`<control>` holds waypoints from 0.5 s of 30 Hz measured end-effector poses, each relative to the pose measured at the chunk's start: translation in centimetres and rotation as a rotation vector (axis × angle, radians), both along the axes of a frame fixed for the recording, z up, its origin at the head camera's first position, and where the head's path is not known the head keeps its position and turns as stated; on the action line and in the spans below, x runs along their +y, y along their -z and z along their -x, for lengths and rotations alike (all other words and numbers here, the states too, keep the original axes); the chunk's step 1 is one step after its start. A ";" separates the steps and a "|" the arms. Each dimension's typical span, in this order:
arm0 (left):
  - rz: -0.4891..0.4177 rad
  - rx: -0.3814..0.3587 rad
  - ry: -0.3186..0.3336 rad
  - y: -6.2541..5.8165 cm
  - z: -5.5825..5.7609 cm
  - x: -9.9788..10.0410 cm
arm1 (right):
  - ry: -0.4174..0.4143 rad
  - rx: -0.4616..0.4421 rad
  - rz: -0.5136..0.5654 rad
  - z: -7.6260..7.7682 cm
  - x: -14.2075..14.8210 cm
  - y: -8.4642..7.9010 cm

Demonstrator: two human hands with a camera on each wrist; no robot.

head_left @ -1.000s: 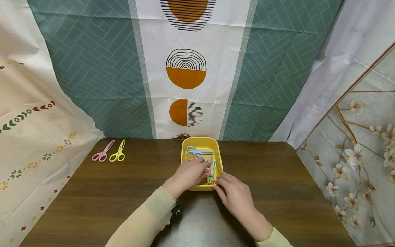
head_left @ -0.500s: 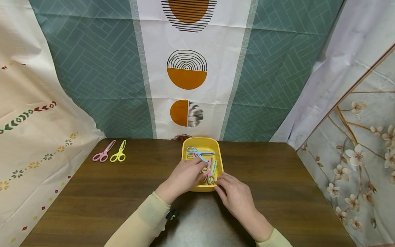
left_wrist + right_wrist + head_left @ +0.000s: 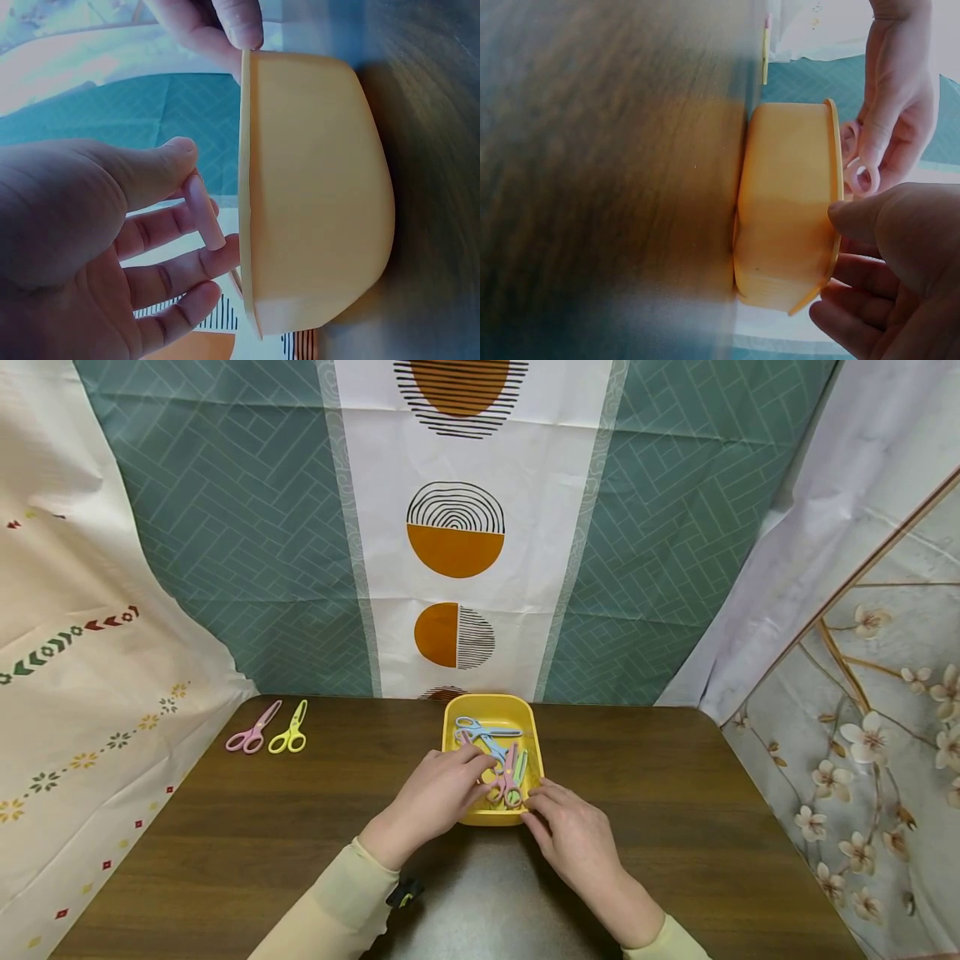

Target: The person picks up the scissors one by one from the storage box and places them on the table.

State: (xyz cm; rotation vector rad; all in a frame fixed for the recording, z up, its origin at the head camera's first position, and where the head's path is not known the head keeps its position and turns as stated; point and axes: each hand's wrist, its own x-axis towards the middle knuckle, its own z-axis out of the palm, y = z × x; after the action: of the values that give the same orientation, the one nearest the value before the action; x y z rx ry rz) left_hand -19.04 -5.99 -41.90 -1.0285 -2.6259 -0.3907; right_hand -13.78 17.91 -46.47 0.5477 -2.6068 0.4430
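Observation:
A yellow plastic bin (image 3: 492, 818) stands on the table with several small scissors inside. At its left side my left hand (image 3: 438, 789) pinches pink scissors by the handle (image 3: 204, 214) between thumb and fingers, at rim height. Their pink finger loops (image 3: 876, 177) show beside the thumb in the right wrist view. My right hand (image 3: 573, 827) grips the bin's near right corner, thumb against the outer wall. Still in the bin are blue scissors (image 3: 498, 732), another pink pair (image 3: 511, 764) and green scissors (image 3: 521, 766); my left fingers partly cover the contents.
At the table's far left, pink scissors (image 3: 255, 731) and yellow scissors (image 3: 288, 732) lie side by side on the dark wooden table (image 3: 330, 827). A patterned curtain (image 3: 637, 610) hangs right behind the table's back edge, with more cloth on both sides.
My left hand has drawn back to the left and toward me, bringing the pink scissors with it and uncovering more of the blue ones. My right hand stays on the bin.

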 end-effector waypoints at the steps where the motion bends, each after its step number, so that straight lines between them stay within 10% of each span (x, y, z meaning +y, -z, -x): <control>1: -0.001 0.002 0.000 0.0 -0.1 -0.1 | 0.000 0.000 0.002 0.0 0.0 0.0; 15: -0.022 0.021 0.012 0.3 -0.6 -1.6 | 0.004 0.003 0.002 0.0 0.0 0.1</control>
State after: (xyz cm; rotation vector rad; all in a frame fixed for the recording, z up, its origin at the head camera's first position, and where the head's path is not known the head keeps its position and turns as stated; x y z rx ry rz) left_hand -18.39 -7.55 -42.21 -1.0367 -2.5920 -0.4079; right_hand -13.76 17.86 -46.60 0.5413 -2.6043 0.4432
